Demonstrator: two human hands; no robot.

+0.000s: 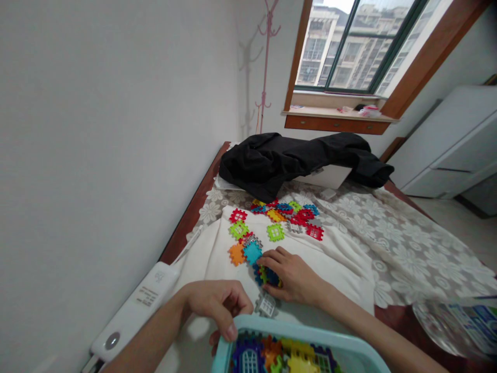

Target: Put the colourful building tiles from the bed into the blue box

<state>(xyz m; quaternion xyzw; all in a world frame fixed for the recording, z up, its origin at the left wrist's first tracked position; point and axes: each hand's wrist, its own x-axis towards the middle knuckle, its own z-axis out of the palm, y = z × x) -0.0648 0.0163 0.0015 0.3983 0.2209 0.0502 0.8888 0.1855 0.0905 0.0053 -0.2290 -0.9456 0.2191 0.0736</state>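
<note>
Here the right hand point(292, 277) lies on the white cloth point(341, 259) with its fingers curled around a small cluster of interlocking tiles point(267, 275), blue, green and yellow, pinching it between thumb and fingertips. The cluster rests on the cloth just beside a teal tile point(252, 252), which touches an orange tile point(236, 254) on its left. A grey window-shaped tile point(267, 304) lies just below the right hand, between the two hands.

The left hand point(217, 305) sits nearer the camera, its fingers bent and pressed together over the rim of a light blue basket point(295, 331); the thumb hooks over the edge. Inside the basket lie more tiles in purple, orange, yellow and green.

Farther up the cloth, a loose scatter of tiles point(287, 213) spreads out in red, blue, green, yellow and grey, with a green tile point(275, 232) and another green one point(238, 229) lying apart from the main group, and a red tile point(238, 215) just above the latter.

The white cloth lies over a lace tablecloth with a flower pattern point(407, 243). A black garment point(298, 160) is heaped at the far end of the table. A white power strip point(135, 311) lies along the left edge by the wall. Behind the table stand a pink coat rack point(266, 62) and a window point(357, 46).
</note>
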